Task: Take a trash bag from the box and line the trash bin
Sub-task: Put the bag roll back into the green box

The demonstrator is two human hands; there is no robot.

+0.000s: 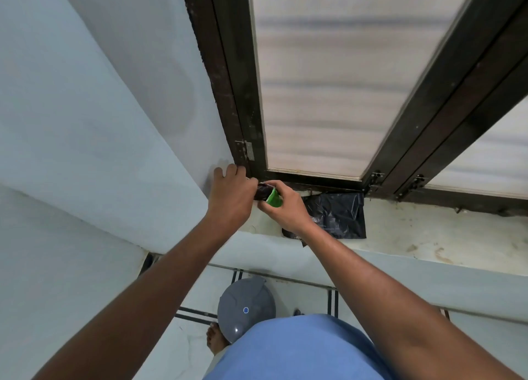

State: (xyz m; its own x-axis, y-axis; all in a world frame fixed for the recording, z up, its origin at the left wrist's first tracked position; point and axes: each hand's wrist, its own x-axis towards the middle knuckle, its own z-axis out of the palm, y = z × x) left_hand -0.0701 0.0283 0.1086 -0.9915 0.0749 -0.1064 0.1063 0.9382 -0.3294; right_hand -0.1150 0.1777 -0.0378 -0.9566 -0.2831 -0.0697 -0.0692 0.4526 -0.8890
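Under the frosted window, at the sill's (414, 236) left end, both hands are closing on the small bag box (264, 193): right hand (285, 208) holding it, left hand (231, 196) pinching thin, slippery film by its loose edge.

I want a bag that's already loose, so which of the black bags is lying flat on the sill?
The black trash bag spread flat under the right hand; the other is a tight roll gripped by both hands.
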